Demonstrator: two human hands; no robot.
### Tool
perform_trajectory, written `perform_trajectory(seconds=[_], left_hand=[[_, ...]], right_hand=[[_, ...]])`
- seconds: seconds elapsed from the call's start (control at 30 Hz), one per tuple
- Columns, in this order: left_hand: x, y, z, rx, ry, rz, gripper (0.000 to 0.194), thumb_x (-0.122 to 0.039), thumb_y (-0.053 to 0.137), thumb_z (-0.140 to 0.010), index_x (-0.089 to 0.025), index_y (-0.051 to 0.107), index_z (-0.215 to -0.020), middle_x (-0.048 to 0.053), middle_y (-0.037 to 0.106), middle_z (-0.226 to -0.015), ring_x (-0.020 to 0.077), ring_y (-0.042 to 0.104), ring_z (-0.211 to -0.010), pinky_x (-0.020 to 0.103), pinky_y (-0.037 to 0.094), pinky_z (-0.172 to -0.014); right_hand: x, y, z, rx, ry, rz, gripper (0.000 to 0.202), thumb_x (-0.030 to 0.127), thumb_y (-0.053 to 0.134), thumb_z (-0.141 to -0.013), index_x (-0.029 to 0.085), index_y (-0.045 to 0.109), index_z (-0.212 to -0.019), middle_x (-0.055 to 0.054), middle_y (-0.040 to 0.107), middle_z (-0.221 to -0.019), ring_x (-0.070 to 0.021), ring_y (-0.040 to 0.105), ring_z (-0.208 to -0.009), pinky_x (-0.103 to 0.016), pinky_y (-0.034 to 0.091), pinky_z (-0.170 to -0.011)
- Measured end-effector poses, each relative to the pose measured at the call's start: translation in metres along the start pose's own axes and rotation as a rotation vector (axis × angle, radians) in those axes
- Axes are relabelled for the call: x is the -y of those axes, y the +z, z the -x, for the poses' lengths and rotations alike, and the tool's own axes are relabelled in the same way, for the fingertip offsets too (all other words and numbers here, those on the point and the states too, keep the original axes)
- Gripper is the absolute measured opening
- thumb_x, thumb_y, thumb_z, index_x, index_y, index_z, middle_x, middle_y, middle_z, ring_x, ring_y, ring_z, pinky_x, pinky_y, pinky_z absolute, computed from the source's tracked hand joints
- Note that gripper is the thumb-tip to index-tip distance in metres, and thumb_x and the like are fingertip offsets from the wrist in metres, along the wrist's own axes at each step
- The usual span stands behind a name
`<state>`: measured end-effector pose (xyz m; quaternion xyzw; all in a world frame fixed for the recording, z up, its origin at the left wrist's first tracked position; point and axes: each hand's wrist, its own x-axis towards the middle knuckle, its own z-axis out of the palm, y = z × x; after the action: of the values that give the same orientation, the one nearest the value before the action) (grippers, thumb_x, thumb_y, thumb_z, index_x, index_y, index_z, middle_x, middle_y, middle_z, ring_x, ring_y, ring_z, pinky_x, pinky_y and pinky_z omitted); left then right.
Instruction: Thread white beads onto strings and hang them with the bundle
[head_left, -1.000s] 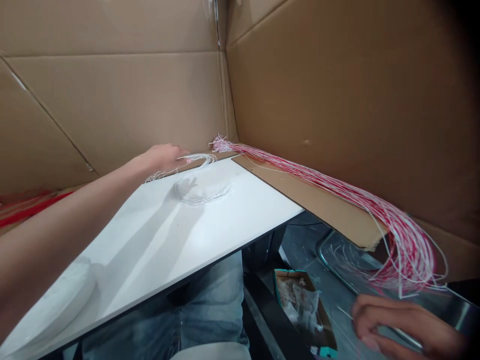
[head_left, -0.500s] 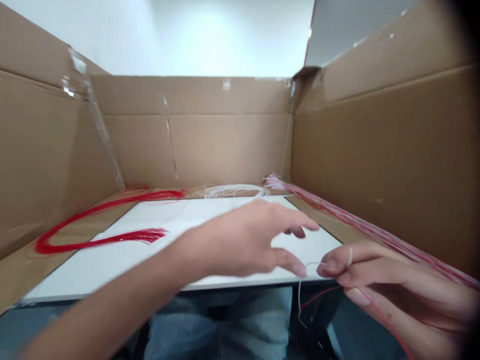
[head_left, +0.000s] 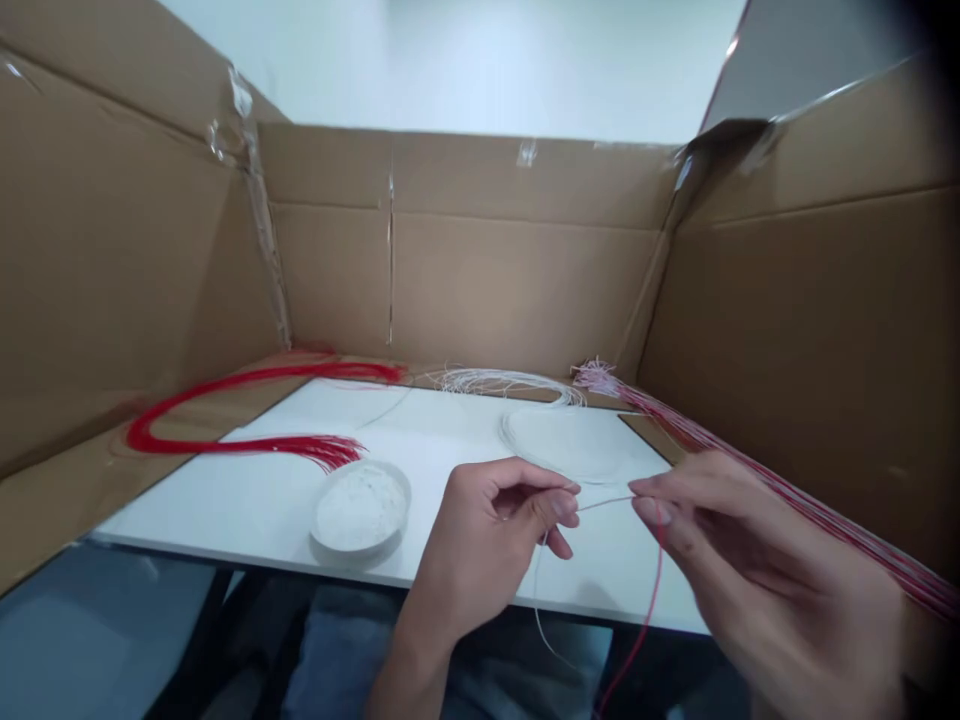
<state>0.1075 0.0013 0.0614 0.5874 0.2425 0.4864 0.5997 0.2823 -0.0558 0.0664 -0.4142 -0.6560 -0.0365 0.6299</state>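
Note:
A thin white thread [head_left: 606,503] stretches in a short, nearly straight line between my hands, above the white board. My left hand [head_left: 487,540] pinches it between thumb and index finger, and a loose white end hangs below that hand past the board's near edge. With thumb and index finger closed together, my right hand [head_left: 780,570] grips the other side, where the white thread meets a red thread [head_left: 654,600]. The red thread drops from those fingertips past the board's edge. Whether the two are knotted is hidden by the fingertips.
A round dish [head_left: 375,548] of white powder sits on the white board [head_left: 255,500]. Red thread bundle [head_left: 202,384] curves at left; white thread bundle [head_left: 517,380] lies at the back. Along the right runs a red-and-white bundle [head_left: 720,440]. Cardboard walls [head_left: 480,270] enclose three sides.
My left hand, open with fingers spread before, has closed on the white thread. My right hand has come up above the board. The dish, hidden earlier, now shows as the view has shifted.

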Motion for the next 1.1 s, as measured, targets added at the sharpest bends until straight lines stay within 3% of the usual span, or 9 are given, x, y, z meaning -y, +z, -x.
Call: perform_trajectory(seconds=[0.07,0.23,0.33,0.4,0.53,0.67,0.77,0.9,1.1], left_hand=[[0.005,0.000,-0.008,0.001,-0.020,0.080,0.019,-0.036,0.081,-0.087,-0.017,0.078,-0.085,0.003,0.074,-0.073,0.0100,0.066,-0.057,0.022,0.053,-0.059],[0.010,0.001,-0.016,-0.059,0.009,0.226,0.033,-0.046,0.085,-0.084,-0.014,0.075,-0.083,0.003,0.073,-0.068,0.0087,0.063,-0.052,0.020,0.050,-0.054],[0.018,-0.002,-0.008,-0.165,0.069,0.222,0.033,-0.048,0.085,-0.084,-0.015,0.078,-0.084,0.003,0.074,-0.071,0.0086,0.064,-0.055,0.019,0.050,-0.054],[0.025,-0.004,0.002,-0.240,0.106,0.216,0.031,-0.047,0.086,-0.084,-0.017,0.080,-0.085,0.003,0.075,-0.075,0.0082,0.064,-0.058,0.019,0.050,-0.054],[0.035,-0.008,0.016,-0.326,0.089,0.285,0.035,-0.050,0.092,-0.075,-0.018,0.084,-0.082,0.004,0.074,-0.078,0.0086,0.062,-0.062,0.018,0.047,-0.053],[0.040,-0.009,0.017,-0.364,0.057,0.425,0.038,-0.053,0.096,-0.068,-0.018,0.086,-0.079,0.004,0.073,-0.077,0.0068,0.058,-0.065,0.018,0.047,-0.060],[0.043,-0.007,0.019,-0.403,0.065,0.461,0.043,-0.054,0.099,-0.060,-0.018,0.086,-0.077,0.005,0.075,-0.080,0.0084,0.060,-0.072,0.019,0.049,-0.068],[0.044,-0.005,0.023,-0.474,0.044,0.486,0.046,-0.056,0.100,-0.057,-0.018,0.086,-0.077,0.007,0.078,-0.086,0.0123,0.065,-0.082,0.020,0.051,-0.074],[0.043,-0.012,0.022,-0.457,0.033,0.491,0.049,-0.056,0.101,-0.055,-0.017,0.085,-0.078,0.004,0.074,-0.079,0.0080,0.060,-0.072,0.020,0.049,-0.073]], right_hand=[[-0.004,0.004,0.003,-0.058,0.115,-0.032,0.004,0.027,0.078,-0.093,0.030,0.078,-0.089,0.003,0.073,-0.074,-0.0115,0.064,-0.061,-0.019,0.052,-0.053],[-0.004,0.013,0.003,0.013,0.152,-0.218,0.010,0.025,0.075,-0.095,0.029,0.082,-0.101,-0.001,0.086,-0.096,-0.0193,0.083,-0.085,-0.025,0.069,-0.078],[-0.003,0.025,0.001,0.053,0.127,-0.388,0.010,0.031,0.075,-0.095,0.025,0.083,-0.091,-0.003,0.085,-0.086,-0.0207,0.082,-0.076,-0.027,0.070,-0.070],[-0.001,0.034,0.002,0.052,0.205,-0.389,0.013,0.030,0.081,-0.091,0.023,0.079,-0.081,-0.001,0.082,-0.075,-0.0181,0.080,-0.066,-0.025,0.068,-0.065],[0.002,0.046,0.007,0.280,0.339,-0.426,0.021,0.040,0.083,-0.088,0.021,0.074,-0.091,-0.003,0.082,-0.077,-0.0184,0.079,-0.068,-0.025,0.066,-0.067],[-0.001,0.051,0.010,0.391,0.414,-0.319,0.025,0.046,0.077,-0.092,0.022,0.069,-0.091,-0.004,0.080,-0.080,-0.0190,0.078,-0.075,-0.022,0.059,-0.061],[-0.002,0.049,0.013,0.536,0.403,-0.222,0.023,0.046,0.074,-0.093,0.023,0.071,-0.091,-0.005,0.078,-0.081,-0.0203,0.078,-0.080,-0.020,0.049,-0.050],[0.002,0.047,0.015,0.601,0.380,-0.171,0.022,0.046,0.069,-0.096,0.025,0.070,-0.093,-0.004,0.079,-0.083,-0.0188,0.077,-0.082,-0.019,0.046,-0.050],[0.001,0.050,0.012,0.809,0.373,-0.083,0.018,0.039,0.060,-0.099,0.025,0.062,-0.089,0.003,0.074,-0.076,-0.0137,0.065,-0.071,-0.022,0.042,-0.058]])
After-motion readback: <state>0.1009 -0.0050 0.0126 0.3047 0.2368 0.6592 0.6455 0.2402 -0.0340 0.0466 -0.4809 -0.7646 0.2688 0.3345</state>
